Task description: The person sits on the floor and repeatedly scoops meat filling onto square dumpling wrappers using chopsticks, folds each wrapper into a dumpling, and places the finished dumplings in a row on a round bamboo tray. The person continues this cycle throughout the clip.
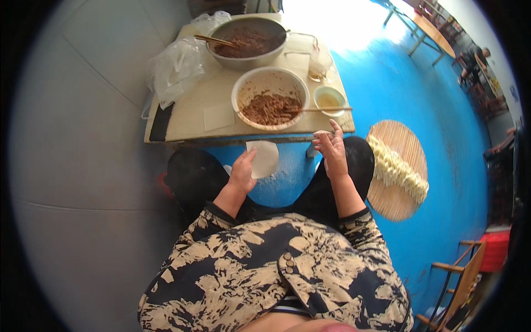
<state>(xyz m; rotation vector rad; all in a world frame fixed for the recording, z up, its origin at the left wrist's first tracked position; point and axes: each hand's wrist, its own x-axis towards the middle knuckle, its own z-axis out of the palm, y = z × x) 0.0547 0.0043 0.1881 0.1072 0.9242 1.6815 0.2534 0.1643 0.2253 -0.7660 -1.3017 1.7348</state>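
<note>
My left hand [242, 172] holds a thin, pale dough wrapper [265, 159] by its left edge, above the floor between my knees. My right hand [332, 151] is raised near the table's front right corner; its floury fingers are apart and hold nothing. Beyond both hands, a white bowl [237, 101] contains reddish-brown minced filling [267, 108]. A chopstick-like wooden stick [323, 109] leans out of the filling and crosses a small bowl [337, 114] of yellowish liquid. A pale flat rectangle [218, 118], perhaps another wrapper, lies left of the white bowl.
A large metal basin [249, 62] of filling with chopsticks [213, 40] stands farther back on the table [186, 120], near plastic bags [178, 68] and a glass jug [319, 68]. Right of my knee, dumplings [396, 168] line a round slatted tray [402, 137]. A person [473, 64] sits far right.
</note>
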